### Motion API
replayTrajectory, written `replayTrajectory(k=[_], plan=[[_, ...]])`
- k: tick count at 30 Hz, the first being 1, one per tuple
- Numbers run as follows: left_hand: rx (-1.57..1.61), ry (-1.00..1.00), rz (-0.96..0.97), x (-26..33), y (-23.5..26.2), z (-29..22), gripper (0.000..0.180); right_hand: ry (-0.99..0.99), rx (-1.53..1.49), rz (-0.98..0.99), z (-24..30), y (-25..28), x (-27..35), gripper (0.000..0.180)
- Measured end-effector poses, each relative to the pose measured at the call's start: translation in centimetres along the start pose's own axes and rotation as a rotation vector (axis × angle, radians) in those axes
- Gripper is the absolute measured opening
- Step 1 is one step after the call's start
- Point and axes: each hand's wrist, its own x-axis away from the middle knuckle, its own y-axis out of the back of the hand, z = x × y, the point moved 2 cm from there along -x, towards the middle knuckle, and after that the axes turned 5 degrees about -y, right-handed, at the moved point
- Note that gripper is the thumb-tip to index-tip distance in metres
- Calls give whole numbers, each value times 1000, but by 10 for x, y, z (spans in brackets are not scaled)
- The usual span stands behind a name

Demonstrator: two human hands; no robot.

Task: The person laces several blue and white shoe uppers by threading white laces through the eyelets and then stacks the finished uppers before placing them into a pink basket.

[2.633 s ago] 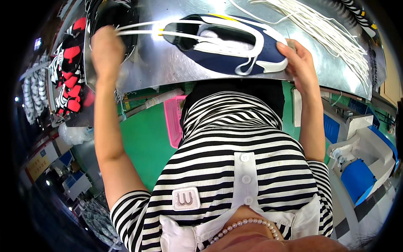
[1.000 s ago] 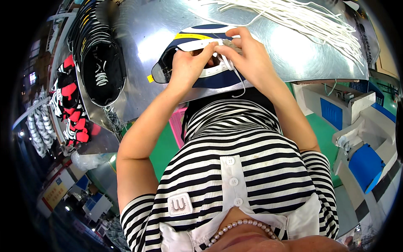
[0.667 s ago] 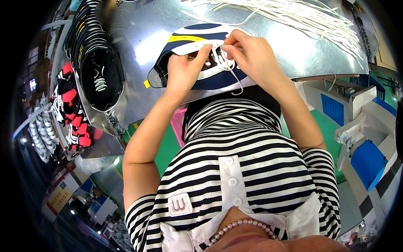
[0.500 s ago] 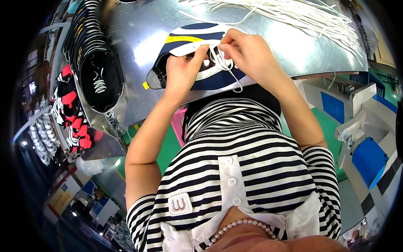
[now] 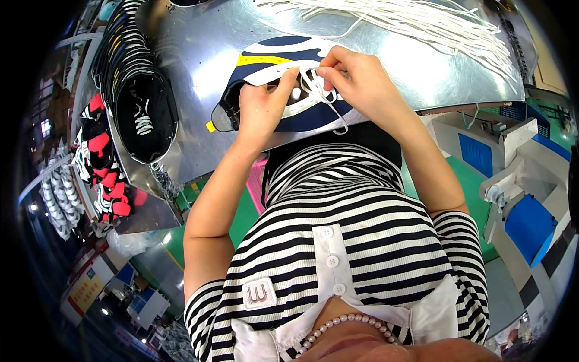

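A navy and white shoe upper (image 5: 313,120) with a yellow stripe lies on its side on the metal table, near its front edge. My left hand (image 5: 265,108) is closed on the upper's eyelet edge, thumb on top and fingers tucked inside the opening. At the other end of the eyelet row, my right hand (image 5: 359,78) pinches a white shoelace (image 5: 322,96) between thumb and forefinger. That lace runs in loops across the opening, and one end hangs over the navy side. Some eyelets are hidden behind my fingers.
Loose white laces (image 5: 416,27) lie in a bundle at the table's far right. On the left stands a long row of nested black uppers (image 5: 145,114), with red, black and white pieces (image 5: 105,163) beside it. The shiny metal table (image 5: 193,72) ends just before my body.
Both hands stay at the upper with almost the same grip. My right hand has shifted slightly down and the lace loops sit a little differently.
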Motion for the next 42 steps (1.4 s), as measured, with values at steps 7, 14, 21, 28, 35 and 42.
replayTrajectory(k=[7,14,21,28,35,42], plan=[[-210,-286,-15,9,-1,-16,21,28,202,-34,13,-11,-6,21],[-168,-287,88,14,-2,-9,22,163,489,34,15,-25,-16,24],[203,146,225,3,12,-10,26,30,-170,-137,3,17,-27,24],[36,79,71,-7,1,-11,31,74,29,-157,-7,-20,-30,24],[859,71,355,27,66,-57,14,24,265,-235,-17,-30,-37,25],[1004,-300,3,67,110,-85,27,19,353,-327,-24,-35,-41,28]])
